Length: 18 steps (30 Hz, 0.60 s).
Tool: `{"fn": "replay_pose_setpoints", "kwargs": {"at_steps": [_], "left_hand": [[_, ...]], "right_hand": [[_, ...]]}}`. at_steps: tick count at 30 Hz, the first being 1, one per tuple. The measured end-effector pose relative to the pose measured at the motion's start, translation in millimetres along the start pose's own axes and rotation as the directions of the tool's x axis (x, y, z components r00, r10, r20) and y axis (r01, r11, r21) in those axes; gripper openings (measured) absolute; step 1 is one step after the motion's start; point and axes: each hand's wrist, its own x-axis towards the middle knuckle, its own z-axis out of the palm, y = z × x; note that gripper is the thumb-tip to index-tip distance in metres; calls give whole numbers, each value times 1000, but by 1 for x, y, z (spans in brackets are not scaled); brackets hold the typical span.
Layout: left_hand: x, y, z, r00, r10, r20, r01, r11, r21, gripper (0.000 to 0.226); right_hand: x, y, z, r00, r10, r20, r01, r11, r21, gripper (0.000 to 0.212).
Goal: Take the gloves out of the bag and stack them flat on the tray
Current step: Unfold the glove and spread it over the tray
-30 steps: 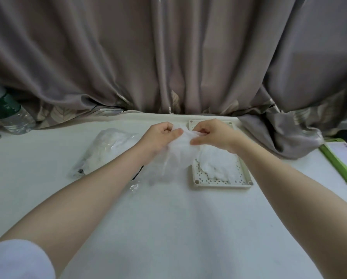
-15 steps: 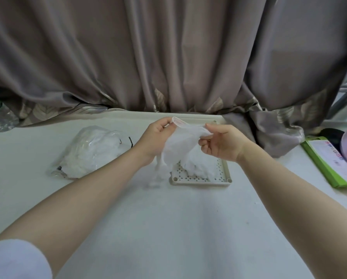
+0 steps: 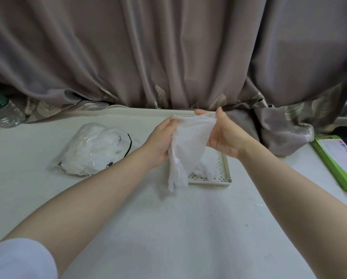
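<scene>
Both hands, left hand [image 3: 162, 140] and right hand [image 3: 225, 135], pinch the cuff of a white glove [image 3: 185, 150] that hangs over the tray [image 3: 227, 174]'s near-left edge. Probably mid-placement: next, lay it flat there. The bag [image 3: 92, 150] lies left.

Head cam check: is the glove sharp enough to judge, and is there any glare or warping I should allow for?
Head view: soft, even light with faint shadows; the glove, held up by the left hand and right hand, shows blurred, washed-out fingertips against the tray; the bag throws small glints; wide-angle bending curves the table edge and swells the forearms near the corners.
</scene>
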Motion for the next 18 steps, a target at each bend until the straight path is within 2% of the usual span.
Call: {"fn": "replay_pose_setpoints", "kwargs": {"at_steps": [2, 3, 5, 9, 11, 14, 15, 18], "left_hand": [[3, -1, -1, 1000, -15, -22, 14, 999, -32, 23], [6, -3, -2, 999, -29, -29, 28, 999, -34, 23], [10, -4, -4, 996, -79, -50, 79, 997, -9, 26], [14, -10, -7, 985, -174, -16, 174, 983, 54, 33], [16, -13, -8, 982, -183, 37, 182, 983, 22, 28], [24, -20, -9, 981, -144, 132, 152, 987, -54, 9], [27, -22, -10, 979, -133, 156, 142, 989, -45, 6], [40, -33, -14, 973, -124, 195, 105, 989, 104, 18]], "right_hand": [[-2, 6, -2, 994, 91, 58, -87, 994, -64, 69], [-3, 10, -3, 991, 127, 47, -121, 987, -109, 58], [-3, 15, -6, 989, 144, -17, -145, 977, -158, 33], [3, 16, -14, 981, 100, -168, -118, 988, -102, 15], [7, 15, -20, 960, 115, -257, -139, 987, -81, 18], [17, 17, -30, 917, 129, -378, -180, 978, -104, 25], [21, 18, -33, 900, 135, -414, -197, 974, -111, 28], [30, 22, -45, 880, 176, -441, -226, 972, -63, 32]]}}
